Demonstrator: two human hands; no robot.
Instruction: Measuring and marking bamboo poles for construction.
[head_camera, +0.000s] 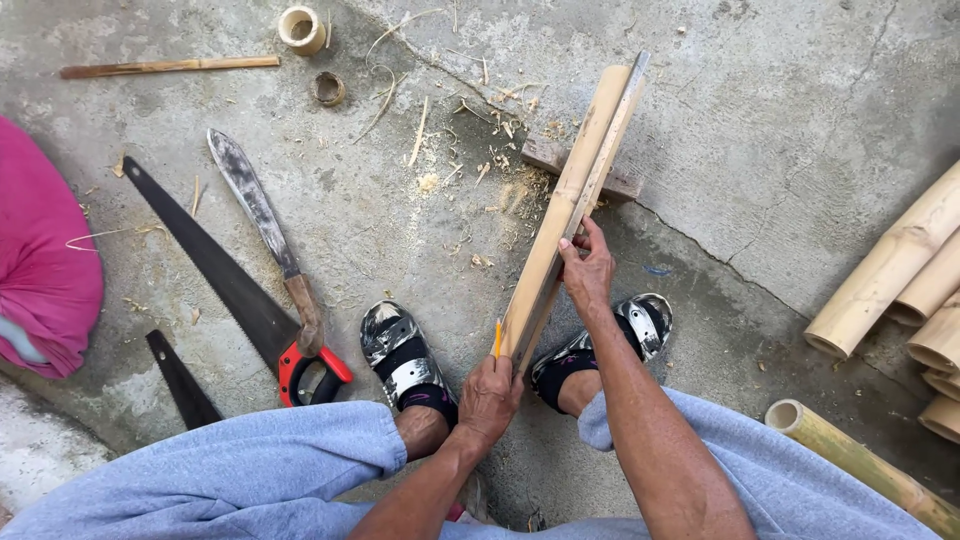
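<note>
From the head camera, the left hand is closed around the near end of a split bamboo slat and pinches a yellow pencil against it, while the right hand presses thumb and fingers onto a grey metal ruler laid along the slat's edge. The slat's far end rests on a small wooden block on the concrete floor. If the right hand's pressure eases, the ruler would likely slide off line; the slat could also skid off the block. A handsaw and a machete lie to the left, near the sandalled foot.
</note>
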